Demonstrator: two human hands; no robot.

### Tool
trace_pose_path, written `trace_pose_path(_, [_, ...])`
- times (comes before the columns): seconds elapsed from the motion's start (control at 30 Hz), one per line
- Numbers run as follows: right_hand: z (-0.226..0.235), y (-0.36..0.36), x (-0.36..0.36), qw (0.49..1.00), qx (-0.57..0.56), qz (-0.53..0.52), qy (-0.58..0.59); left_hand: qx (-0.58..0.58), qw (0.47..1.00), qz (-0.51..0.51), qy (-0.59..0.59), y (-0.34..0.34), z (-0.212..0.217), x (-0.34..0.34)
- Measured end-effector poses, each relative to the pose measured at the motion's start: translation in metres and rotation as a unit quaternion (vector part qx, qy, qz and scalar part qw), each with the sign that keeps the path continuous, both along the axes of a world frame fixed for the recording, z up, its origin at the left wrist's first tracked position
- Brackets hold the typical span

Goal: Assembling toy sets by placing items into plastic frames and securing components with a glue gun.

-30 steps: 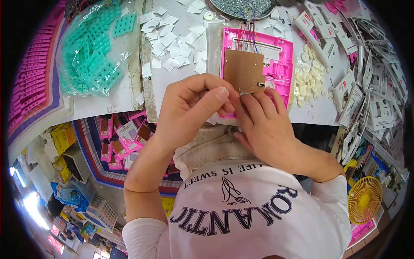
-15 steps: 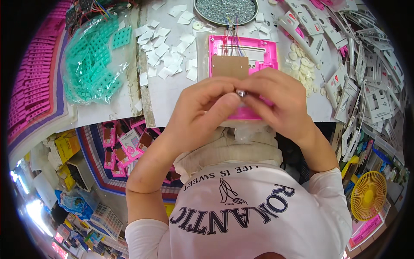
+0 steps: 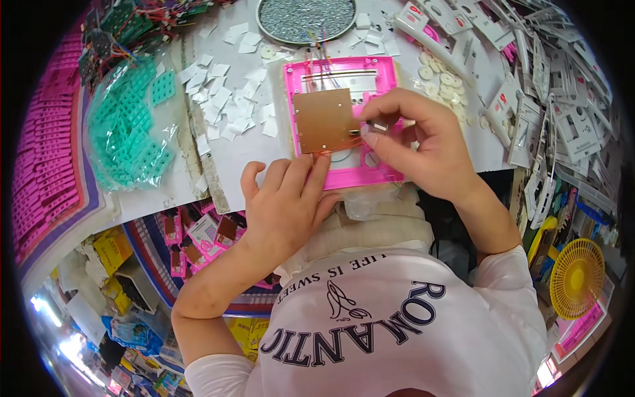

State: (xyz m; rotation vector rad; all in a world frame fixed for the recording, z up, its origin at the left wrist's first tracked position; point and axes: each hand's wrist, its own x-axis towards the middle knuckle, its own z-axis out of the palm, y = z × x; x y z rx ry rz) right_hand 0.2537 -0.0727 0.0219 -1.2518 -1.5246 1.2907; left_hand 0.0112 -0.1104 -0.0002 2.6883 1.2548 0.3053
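A pink plastic housing (image 3: pixel 344 178) lies on the table in front of me, with a brown circuit board (image 3: pixel 324 119) set in it. My right hand (image 3: pixel 420 135) is closed, pinching a small silver metal part (image 3: pixel 379 126) between thumb and fingers at the board's right edge. Thin orange wires (image 3: pixel 350 141) run beside that part along the board's lower right. My left hand (image 3: pixel 284 202) lies with fingers stretched out, index fingertip touching near the board's lower edge. Coloured wires (image 3: pixel 322 56) rise from the housing's far side.
Beyond the housing stands a round tray (image 3: pixel 259 16) of small metal pieces. White paper squares (image 3: pixel 225 99) and a bag of green pads (image 3: pixel 126 132) lie left. Cream discs (image 3: pixel 450 83) and stacked white panels (image 3: pixel 569 126) are right; pink parts (image 3: pixel 49 132) are piled far left.
My hands have come apart: the left has dropped down and left, opening onto the housing near the board. My right hand keeps the silver part, now beside the board. The view has shifted slightly.
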Motion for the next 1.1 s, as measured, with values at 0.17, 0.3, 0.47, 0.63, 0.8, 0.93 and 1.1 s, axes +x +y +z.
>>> trace_pose_path(0.17, [0.001,-0.034,0.012,0.997,-0.066,0.024,0.011,0.000,1.000,-0.004,0.027,0.000,-0.003,0.001])
trace_pose_path(0.3, [0.011,-0.054,0.010,0.988,-0.085,0.055,-0.120,-0.023,1.000,-0.012,-0.011,0.004,-0.005,-0.003])
trace_pose_path(0.47, [0.015,-0.057,0.011,0.913,0.121,0.047,-0.386,-0.041,0.997,-0.027,-0.064,0.007,-0.005,-0.007])
trace_pose_path(0.63, [0.018,-0.026,0.022,0.876,0.202,0.118,-0.422,-0.050,0.996,-0.023,-0.066,0.007,-0.005,-0.006])
trace_pose_path(0.8, [0.007,-0.040,0.026,0.957,0.118,0.115,-0.238,-0.079,0.993,-0.024,-0.089,0.007,-0.006,-0.006])
trace_pose_path(0.93, [-0.005,-0.051,0.031,0.956,0.132,0.085,-0.247,-0.087,0.991,-0.024,-0.100,0.008,-0.004,-0.004])
trace_pose_path(1.1, [-0.002,-0.047,0.032,0.946,0.161,0.096,-0.265,-0.090,0.991,-0.028,-0.099,0.009,-0.002,-0.005])
